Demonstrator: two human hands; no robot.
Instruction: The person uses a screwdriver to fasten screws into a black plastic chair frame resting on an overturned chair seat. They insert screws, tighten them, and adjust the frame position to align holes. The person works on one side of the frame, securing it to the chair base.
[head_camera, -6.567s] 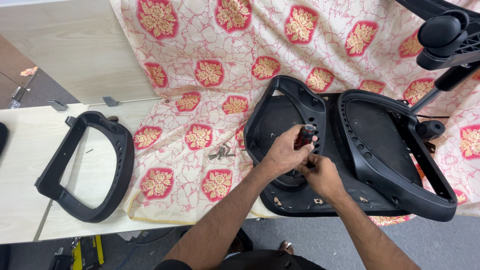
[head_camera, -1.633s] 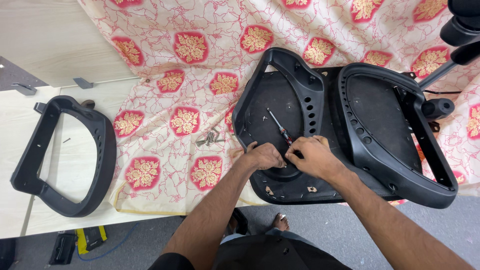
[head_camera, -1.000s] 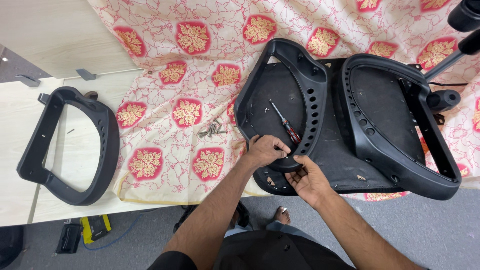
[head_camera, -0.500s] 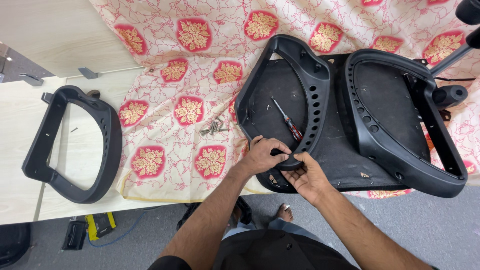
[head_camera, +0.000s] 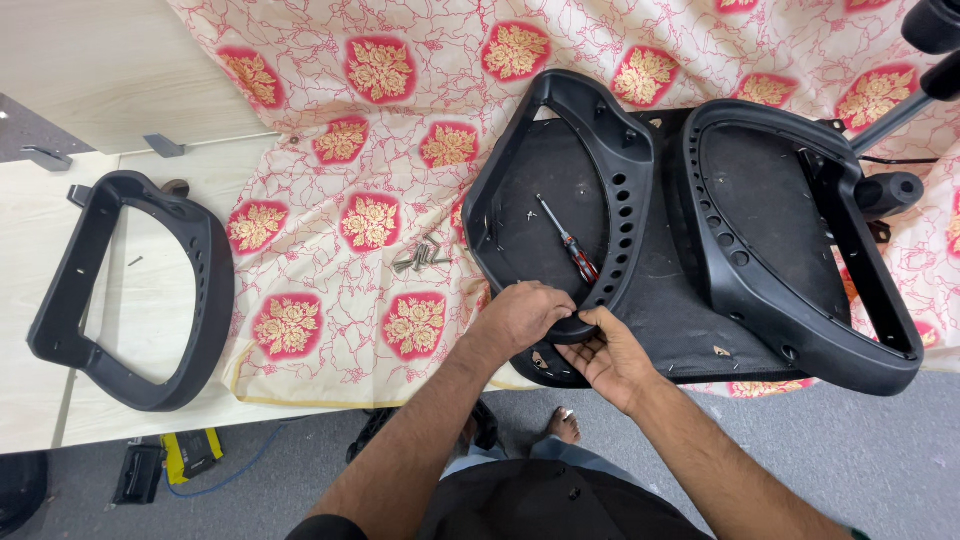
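Note:
Two black plastic chair frames lie side by side on a black mesh sheet over a floral cloth. My left hand grips the near edge of the left frame, fingers curled over its rim. From below, my right hand holds the same rim, palm up. A red-handled screwdriver lies inside that frame on the mesh, with a few small screws beside it. The right frame sits untouched.
A pile of metal screws rests on the cloth left of the frames. A third black frame lies on the pale wooden table at the left. Chair arm parts poke in at the right. Tools lie on the grey floor below.
The screwdriver left my hands and now lies inside the left frame. Both hands dropped to that frame's near rim, the right one sliding underneath it.

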